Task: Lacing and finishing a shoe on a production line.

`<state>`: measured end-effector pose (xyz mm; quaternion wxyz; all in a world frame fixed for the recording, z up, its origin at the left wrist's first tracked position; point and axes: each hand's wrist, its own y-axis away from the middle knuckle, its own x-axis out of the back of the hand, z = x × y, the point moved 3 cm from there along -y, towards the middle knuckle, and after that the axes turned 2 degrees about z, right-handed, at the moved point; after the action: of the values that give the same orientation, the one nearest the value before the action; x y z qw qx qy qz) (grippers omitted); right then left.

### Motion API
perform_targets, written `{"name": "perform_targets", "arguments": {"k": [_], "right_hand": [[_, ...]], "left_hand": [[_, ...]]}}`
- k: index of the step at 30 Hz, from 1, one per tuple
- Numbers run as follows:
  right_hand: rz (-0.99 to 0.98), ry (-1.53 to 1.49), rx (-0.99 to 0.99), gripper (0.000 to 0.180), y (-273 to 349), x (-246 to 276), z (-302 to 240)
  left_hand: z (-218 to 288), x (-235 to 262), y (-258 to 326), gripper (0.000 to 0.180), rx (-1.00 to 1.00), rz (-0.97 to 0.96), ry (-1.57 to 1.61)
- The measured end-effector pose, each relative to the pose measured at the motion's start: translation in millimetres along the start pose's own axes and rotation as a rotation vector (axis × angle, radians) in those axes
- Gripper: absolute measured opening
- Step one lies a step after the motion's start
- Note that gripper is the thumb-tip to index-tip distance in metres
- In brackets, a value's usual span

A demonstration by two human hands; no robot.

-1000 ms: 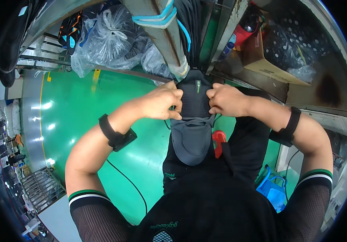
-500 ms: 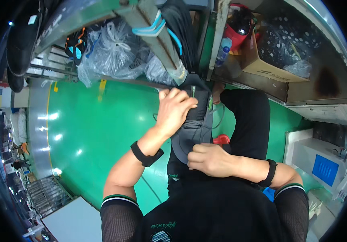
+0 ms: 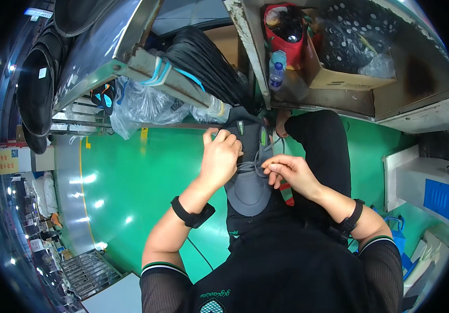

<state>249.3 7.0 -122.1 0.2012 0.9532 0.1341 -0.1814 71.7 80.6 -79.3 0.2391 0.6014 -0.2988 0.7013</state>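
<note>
A dark grey sneaker [image 3: 249, 194] rests over my lap, its toe toward me. It has green details beside the tongue. My left hand [image 3: 220, 157] is closed on the sneaker's left side by the lace holes; its fingertips are partly hidden. Grey shoelaces [image 3: 247, 167] cross the front of the sneaker, and a loop curves up on the right. At that right side my right hand [image 3: 291, 175] pinches the lace between thumb and forefinger, with its other fingers curled loosely.
A metal frame post with blue ties [image 3: 175, 82] and a bundle of black cords [image 3: 203, 57] stand just beyond the sneaker. Clear plastic bags [image 3: 149, 101] lie on the left rack. At right, a shelf holds a cardboard box [image 3: 339, 81], bottle [image 3: 276, 75] and red bag [image 3: 287, 44].
My right hand has left the sneaker's toe and moved up to the lace on its right side. My left hand stays at the left side. The view has shifted slightly.
</note>
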Motion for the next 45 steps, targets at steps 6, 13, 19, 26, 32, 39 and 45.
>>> {"name": "perform_targets", "arguments": {"k": [6,13,19,26,32,39,45], "right_hand": [[0.065,0.164,-0.015,0.02,-6,0,-4],[0.123,0.039,0.063,0.02,-12,34,3],[0.094,-0.089,0.127,0.015,-25,25,2],[0.127,-0.001,0.043,0.008,-22,29,-10],[0.119,-0.014,0.082,0.005,-22,33,1],[0.135,0.064,0.117,0.006,-24,24,1],[0.235,0.449,0.354,0.009,-30,19,-8]], "left_hand": [[-9,-11,-7,0.018,0.171,-0.008,0.218],[-10,11,1,0.017,-0.023,0.025,-0.006],[7,-3,-9,0.013,-0.015,-0.096,-0.031],[4,3,-9,0.017,0.087,-0.14,0.024],[8,-5,-11,0.009,0.076,0.043,0.026],[18,8,-25,0.014,0.055,0.016,0.036],[21,-5,-25,0.016,0.006,-0.085,-0.029]]}}
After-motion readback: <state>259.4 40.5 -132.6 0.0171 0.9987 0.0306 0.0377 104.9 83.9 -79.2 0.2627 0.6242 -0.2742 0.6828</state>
